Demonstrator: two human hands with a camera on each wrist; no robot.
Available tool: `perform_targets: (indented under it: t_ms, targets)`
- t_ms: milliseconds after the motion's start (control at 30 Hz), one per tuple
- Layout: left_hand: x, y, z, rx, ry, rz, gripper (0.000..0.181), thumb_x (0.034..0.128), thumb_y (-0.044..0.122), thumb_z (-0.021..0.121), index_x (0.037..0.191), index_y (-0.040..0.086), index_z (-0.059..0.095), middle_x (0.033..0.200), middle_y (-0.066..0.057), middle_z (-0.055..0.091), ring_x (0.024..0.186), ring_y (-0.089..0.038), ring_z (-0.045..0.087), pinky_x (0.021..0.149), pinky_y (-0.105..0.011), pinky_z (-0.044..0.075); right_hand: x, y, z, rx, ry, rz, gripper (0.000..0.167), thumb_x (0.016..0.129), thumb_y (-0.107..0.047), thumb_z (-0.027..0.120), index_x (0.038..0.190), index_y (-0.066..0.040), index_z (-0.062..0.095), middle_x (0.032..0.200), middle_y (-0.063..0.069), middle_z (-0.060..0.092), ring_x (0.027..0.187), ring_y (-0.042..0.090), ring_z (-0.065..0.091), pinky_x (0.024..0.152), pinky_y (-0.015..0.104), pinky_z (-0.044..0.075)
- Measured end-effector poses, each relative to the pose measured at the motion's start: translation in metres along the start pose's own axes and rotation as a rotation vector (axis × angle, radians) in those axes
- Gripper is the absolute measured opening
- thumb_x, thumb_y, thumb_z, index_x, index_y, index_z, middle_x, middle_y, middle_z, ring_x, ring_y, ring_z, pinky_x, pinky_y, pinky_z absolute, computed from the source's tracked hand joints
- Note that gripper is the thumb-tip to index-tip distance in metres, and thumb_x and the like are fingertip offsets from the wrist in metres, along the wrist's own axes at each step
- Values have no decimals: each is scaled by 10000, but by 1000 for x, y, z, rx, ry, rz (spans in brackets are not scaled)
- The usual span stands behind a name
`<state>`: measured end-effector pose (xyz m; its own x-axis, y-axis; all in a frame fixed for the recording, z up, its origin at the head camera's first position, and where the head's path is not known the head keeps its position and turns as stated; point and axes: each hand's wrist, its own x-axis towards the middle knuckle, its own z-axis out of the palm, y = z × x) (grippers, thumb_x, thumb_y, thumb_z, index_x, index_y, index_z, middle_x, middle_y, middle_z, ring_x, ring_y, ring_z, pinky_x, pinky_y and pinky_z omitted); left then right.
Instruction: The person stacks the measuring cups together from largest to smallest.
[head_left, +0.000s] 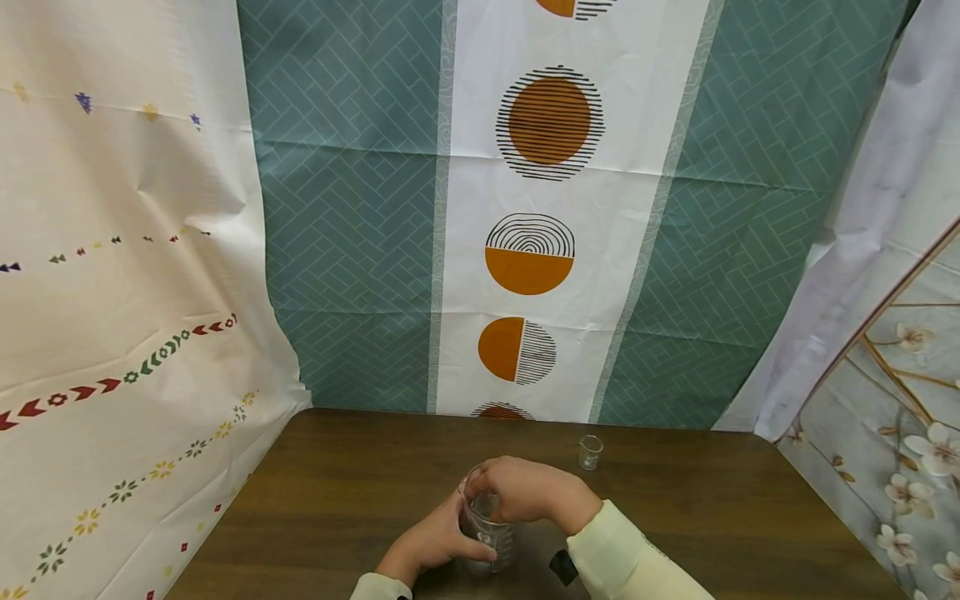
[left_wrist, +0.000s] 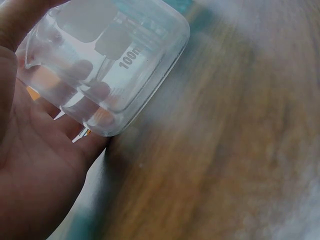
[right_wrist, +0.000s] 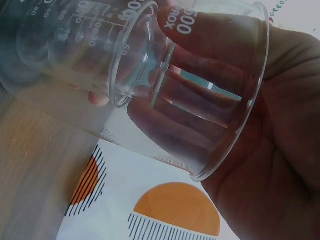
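Note:
A large clear glass beaker (head_left: 501, 554) stands near the front of the table, and my left hand (head_left: 433, 543) grips its side, thumb at the front. Through the wall, the left wrist view shows a 100 ml marking on glass inside. My right hand (head_left: 528, 490) reaches over the rim from above. In the right wrist view its fingers are seen through the large beaker's wall, with the tips around the rim of a smaller glass beaker (right_wrist: 95, 45) nested inside. How firmly those fingertips hold it is partly obscured by overlapping glass.
A tiny glass beaker (head_left: 590, 454) stands farther back on the brown wooden table (head_left: 360, 467), right of my hands. Patterned cloths hang behind and on both sides: a teal and white curtain (head_left: 352, 208) at the back, a cream cloth (head_left: 127, 317) at left.

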<state>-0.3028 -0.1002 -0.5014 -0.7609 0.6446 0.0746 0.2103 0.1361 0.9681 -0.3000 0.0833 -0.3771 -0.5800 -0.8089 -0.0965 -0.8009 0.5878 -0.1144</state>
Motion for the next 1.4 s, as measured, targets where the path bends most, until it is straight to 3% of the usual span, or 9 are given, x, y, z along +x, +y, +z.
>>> perform_targets:
  t_ms: [200, 467, 767, 1400]
  targets:
    - [0, 0, 0, 20, 11, -10, 1103, 780, 249, 811, 1563, 129, 43, 1631, -102, 79, 1340, -229, 393, 991, -204, 385, 1, 1, 2, -16, 11, -12, 361, 818, -96, 733, 1149, -233, 693, 1152, -124, 656, 1097, 39, 587, 872, 179, 494]
    - [0, -1, -1, 57, 16, -33, 1092, 792, 303, 800, 1563, 115, 50, 1631, -111, 83, 1381, -268, 355, 1036, -324, 387, 2, -1, 1, -19, -2, 3, 364, 809, -97, 753, 1138, -242, 697, 1142, -128, 657, 1083, 36, 592, 859, 177, 495]
    - [0, -2, -1, 3, 5, -10, 1073, 787, 254, 807, 1560, 128, 74, 1619, -99, 141, 1282, -197, 448, 963, -206, 409, 2, -2, 2, -17, -5, 11, 350, 816, -103, 757, 1126, -255, 700, 1120, -145, 654, 1063, 22, 593, 861, 176, 493]
    - [0, -3, -1, 4, 9, 7, 1090, 774, 235, 820, 1560, 119, 73, 1623, -95, 139, 1314, -209, 412, 968, -168, 387, 3, -3, 3, -56, -4, 11, 328, 813, -121, 769, 1108, -252, 707, 1085, -146, 661, 1012, 13, 609, 862, 173, 491]
